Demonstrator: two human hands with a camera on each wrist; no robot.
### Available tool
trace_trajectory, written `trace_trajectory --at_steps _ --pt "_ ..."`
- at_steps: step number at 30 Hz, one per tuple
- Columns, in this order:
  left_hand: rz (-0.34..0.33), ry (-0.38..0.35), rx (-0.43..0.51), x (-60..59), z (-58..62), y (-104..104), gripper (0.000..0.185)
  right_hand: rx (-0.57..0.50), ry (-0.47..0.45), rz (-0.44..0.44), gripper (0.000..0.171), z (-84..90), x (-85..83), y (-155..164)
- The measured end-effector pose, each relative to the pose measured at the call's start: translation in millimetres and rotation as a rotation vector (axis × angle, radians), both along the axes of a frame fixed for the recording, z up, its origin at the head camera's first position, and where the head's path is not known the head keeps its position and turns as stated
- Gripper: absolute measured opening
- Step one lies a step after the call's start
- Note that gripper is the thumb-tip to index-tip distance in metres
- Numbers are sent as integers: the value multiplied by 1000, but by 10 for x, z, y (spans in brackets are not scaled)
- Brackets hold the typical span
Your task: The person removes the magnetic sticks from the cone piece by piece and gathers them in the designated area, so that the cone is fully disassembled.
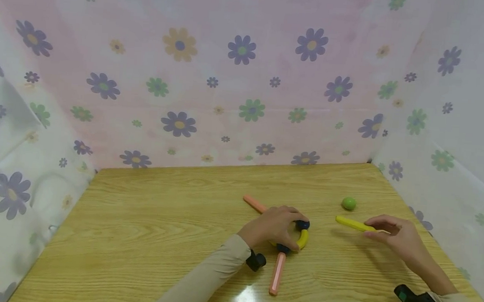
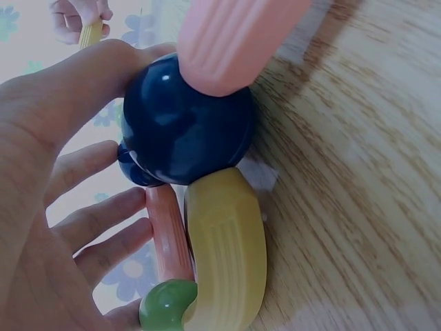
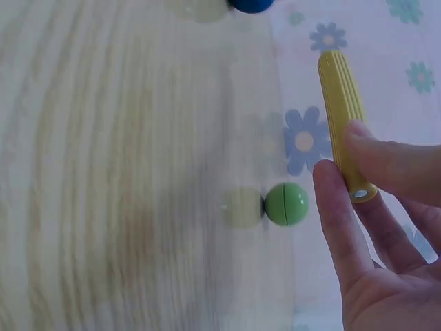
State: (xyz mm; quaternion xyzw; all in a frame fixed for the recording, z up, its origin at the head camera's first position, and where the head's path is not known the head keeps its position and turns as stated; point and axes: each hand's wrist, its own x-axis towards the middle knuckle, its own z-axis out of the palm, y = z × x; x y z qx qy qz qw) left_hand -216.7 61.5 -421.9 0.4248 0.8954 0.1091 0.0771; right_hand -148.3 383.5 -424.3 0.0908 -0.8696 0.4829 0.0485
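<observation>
No legible text, labels, brands, numbers or signs are showing in any of the three views. The flowered curtain (image 1: 239,76) is carrying only a printed pattern, no lettering. The yellow stick (image 3: 344,117) and the dark blue ball (image 2: 182,124) are appearing unmarked, though motion blur may be hiding fine print.

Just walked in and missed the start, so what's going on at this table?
A person is working with toy rods and balls on a wooden table. Their left hand rests on a joined piece: pink rods, a curved yellow rod and dark blue balls. Their right hand pinches one end of a straight yellow rod just above the table. A loose green ball lies beyond that rod, apart from both hands.
</observation>
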Motion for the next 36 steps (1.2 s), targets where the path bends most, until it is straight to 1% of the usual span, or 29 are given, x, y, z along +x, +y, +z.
trace_trajectory --at_steps 2,6,8,11,15,17,20,23,24,27,31,34,36 --pt "0 1 -3 -2 -4 -4 73 -15 -29 4 25 22 -23 70" --pt "3 -10 0 -7 -14 -7 73 -13 -80 16 25 71 -77 226" --pt "7 -16 4 -10 -22 -11 73 -22 -88 19 25 86 -117 292" --pt "9 -19 5 -10 -30 -17 73 -92 -108 27 25 90 -188 396" --pt "6 -17 7 -5 -36 -19 73 -158 -143 2 24 63 -281 556" --pt "5 -13 7 -4 -40 -21 73 -151 -162 -13 24 50 -323 640" --pt "9 -8 5 -7 -50 -26 73 -105 -182 -38 26 38 -389 749" --pt "10 -7 -1 -9 -56 -29 73 -100 -219 -46 29 44 -451 838" --pt "10 -4 -4 -11 -56 -29 73 -106 -233 -50 29 46 -471 864" --pt "6 0 -4 -13 -53 -37 73 -170 -276 -59 29 55 -528 934" --pt "1 1 6 -10 -45 -45 73 -186 -299 -117 27 25 -616 1011" --pt "-1 3 11 -7 -43 -42 73 -143 -305 -146 27 -14 -683 1052" --pt "1 6 10 -10 -50 -44 73 -108 -304 -140 25 -37 -720 1072"
